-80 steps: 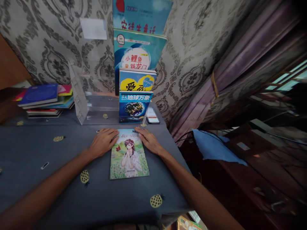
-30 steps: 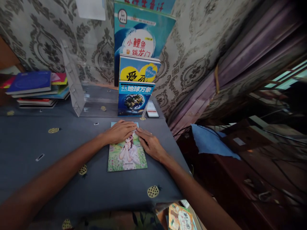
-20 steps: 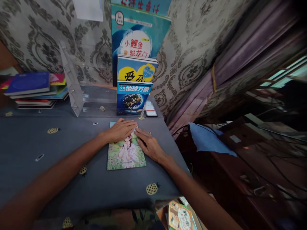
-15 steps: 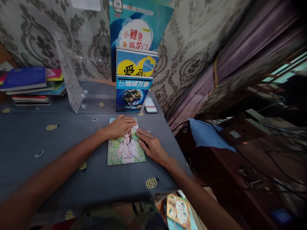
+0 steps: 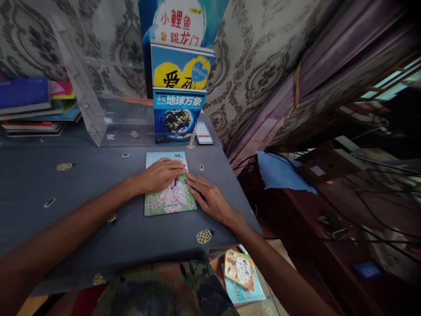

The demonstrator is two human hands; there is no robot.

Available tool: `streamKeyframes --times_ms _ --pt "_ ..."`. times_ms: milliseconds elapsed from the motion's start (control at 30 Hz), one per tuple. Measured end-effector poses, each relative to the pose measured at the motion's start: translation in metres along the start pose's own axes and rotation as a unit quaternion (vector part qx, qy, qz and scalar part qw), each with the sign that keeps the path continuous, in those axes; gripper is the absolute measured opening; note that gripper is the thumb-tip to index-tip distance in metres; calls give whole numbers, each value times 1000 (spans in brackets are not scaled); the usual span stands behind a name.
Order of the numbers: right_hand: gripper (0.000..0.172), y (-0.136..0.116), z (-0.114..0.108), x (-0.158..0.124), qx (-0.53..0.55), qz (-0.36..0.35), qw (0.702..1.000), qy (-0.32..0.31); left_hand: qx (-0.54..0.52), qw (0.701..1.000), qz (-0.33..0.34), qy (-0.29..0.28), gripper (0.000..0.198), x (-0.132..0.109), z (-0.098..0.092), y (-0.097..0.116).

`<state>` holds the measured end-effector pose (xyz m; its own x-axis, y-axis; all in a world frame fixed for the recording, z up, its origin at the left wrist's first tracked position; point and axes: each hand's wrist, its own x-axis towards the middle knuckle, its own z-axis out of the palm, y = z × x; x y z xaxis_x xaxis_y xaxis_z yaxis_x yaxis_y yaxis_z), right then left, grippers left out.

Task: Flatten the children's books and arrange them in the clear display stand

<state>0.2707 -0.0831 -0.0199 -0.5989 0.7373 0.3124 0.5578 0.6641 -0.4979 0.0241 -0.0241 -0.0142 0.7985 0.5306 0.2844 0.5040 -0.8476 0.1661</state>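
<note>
A thin booklet (image 5: 174,205) with a light blue and green cover and a drawn figure lies closed on the cloth-covered table (image 5: 98,175). Flat across the middle of its cover rests my left hand (image 5: 163,174), fingers stretched out to the right. My right hand (image 5: 210,197) lies at the booklet's right edge, its extended fingertips touching that side close to the left hand's fingers. Neither hand grips anything. Part of the drawing is hidden under the left hand.
Behind the booklet, a clear acrylic rack (image 5: 88,109) holds several upright books, a blue earth book (image 5: 177,118) in front. A pile of books (image 5: 26,98) lies at left. A phone (image 5: 204,134) sits right of the rack. Below the table's right edge are more books (image 5: 240,272).
My left hand has slid down the cover toward me, uncovering the booklet's top. The right hand stays by the right edge. The whole view has shifted slightly.
</note>
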Motion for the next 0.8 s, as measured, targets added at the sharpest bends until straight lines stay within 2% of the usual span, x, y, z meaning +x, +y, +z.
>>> streamKeyframes --times_ms 167,300,433,600,800 --pt "40 -12 -7 -22 16 -9 1000 -14 -20 999 29 11 38 -9 -1 21" --pt "51 -12 -7 -34 35 -30 999 -23 -35 998 32 27 35 -18 -7 44" --pt "51 -9 -5 -37 52 -26 998 -14 -32 999 35 11 38 -22 -12 60" --pt "50 -10 -4 -34 58 -2 998 -14 14 999 14 -32 61 -25 -14 68" --pt "47 -10 -2 -27 49 -2 999 -13 20 999 -1 -38 48 -27 -13 67"
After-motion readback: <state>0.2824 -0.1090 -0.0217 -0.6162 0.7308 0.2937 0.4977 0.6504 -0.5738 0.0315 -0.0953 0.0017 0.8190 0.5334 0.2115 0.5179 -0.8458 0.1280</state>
